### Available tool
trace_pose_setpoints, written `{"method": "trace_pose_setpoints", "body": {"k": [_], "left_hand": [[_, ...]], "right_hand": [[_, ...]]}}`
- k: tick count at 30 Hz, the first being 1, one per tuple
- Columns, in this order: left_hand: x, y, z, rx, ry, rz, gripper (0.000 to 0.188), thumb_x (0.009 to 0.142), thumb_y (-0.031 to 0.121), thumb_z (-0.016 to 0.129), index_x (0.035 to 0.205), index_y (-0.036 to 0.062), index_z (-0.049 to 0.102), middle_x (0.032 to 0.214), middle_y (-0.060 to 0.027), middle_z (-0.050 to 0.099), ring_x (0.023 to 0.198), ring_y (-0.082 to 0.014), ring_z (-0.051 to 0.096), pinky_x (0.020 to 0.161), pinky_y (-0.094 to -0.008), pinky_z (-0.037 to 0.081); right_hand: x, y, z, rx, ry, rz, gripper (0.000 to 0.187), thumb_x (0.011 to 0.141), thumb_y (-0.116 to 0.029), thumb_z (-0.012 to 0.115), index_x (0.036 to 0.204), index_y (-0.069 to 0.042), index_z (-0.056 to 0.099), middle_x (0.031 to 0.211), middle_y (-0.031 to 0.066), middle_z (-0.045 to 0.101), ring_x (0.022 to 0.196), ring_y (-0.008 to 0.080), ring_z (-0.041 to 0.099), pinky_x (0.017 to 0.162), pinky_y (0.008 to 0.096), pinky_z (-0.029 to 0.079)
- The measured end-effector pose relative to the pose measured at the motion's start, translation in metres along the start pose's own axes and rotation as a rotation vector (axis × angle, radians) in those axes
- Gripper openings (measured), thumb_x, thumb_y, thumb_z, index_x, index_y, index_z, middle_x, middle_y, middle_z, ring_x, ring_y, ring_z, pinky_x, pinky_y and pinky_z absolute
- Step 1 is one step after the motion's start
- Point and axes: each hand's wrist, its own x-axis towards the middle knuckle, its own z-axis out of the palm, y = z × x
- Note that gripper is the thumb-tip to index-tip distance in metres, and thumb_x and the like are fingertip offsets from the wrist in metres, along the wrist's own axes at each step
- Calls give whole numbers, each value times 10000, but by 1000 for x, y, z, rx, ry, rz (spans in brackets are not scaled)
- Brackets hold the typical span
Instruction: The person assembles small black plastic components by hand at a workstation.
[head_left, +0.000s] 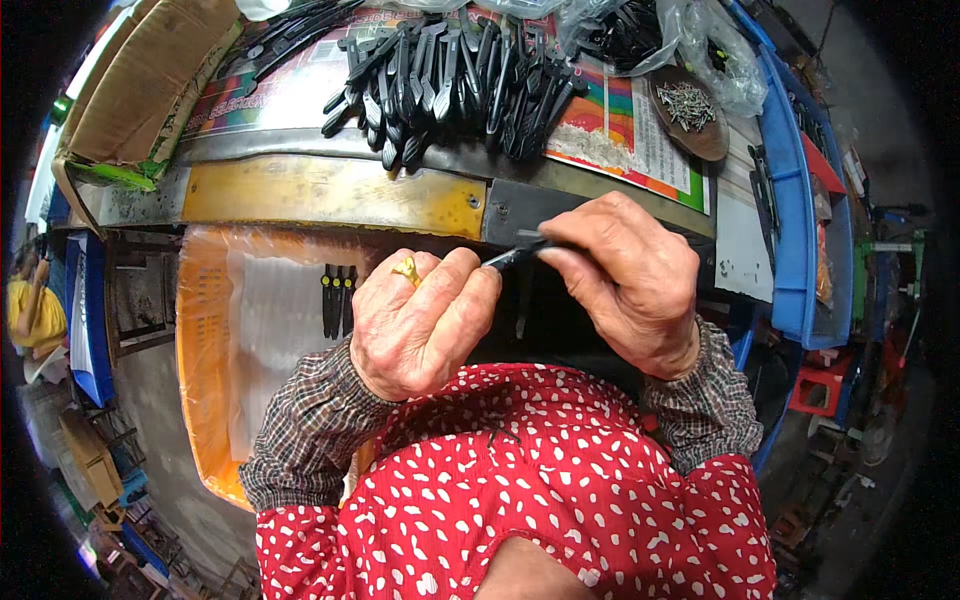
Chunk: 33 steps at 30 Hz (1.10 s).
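Right hand (630,270) pinches slim black plastic piece (518,255); left hand (425,320) at other end, grip unclear. Likely much left: large black plastic heap (440,85); 3 yellow-dotted black strips (337,300) in orange plastic crate (203,390).

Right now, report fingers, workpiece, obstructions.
Right fingers pinching slim black-and-silver piece. Left fingers curled at its silvery end, grip unclear. Heaped long black pieces beyond, apart from hands.
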Motion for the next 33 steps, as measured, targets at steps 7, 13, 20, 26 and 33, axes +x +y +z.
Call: {"method": "trace_pose_setpoints", "body": {"k": [7,13,20,26,33], "left_hand": [[-2,2,2,57,11,43,217,684,-18,687,894,-55,649,825,-150,628,597,-204,576,515,-304,436],[-3,3,3,79,12,52,212,696,-22,680,904,-52,651,829,-146,627,603,-196,575,517,-301,435],[-4,4,3,39,-9,17,238,693,-20,691,925,-58,649,837,-142,621,604,-200,575,516,-304,431],[-6,11,3,0,-19,-73,265,709,-60,690,969,-45,640,853,-152,640,629,-229,600,545,-326,466],[-3,14,5,7,-31,-119,277,717,-83,692,984,-35,639,854,-151,657,650,-247,627,570,-331,497]], "right_hand": [[-4,5,-5,86,14,62,188,749,20,738,912,9,645,773,125,613,663,259,612,575,335,486],[-9,4,-5,104,-39,79,189,755,25,734,929,22,659,799,118,629,683,219,613,582,303,481],[-13,1,-8,97,-26,146,183,766,45,723,942,31,675,819,103,644,693,166,602,589,265,474],[-14,3,-4,57,-34,3,272,738,78,717,998,0,705,805,93,619,650,171,589,567,264,461],[-13,6,14,-142,19,-170,287,661,-36,728,944,-44,682,705,49,501,555,177,563,459,304,456]]}}
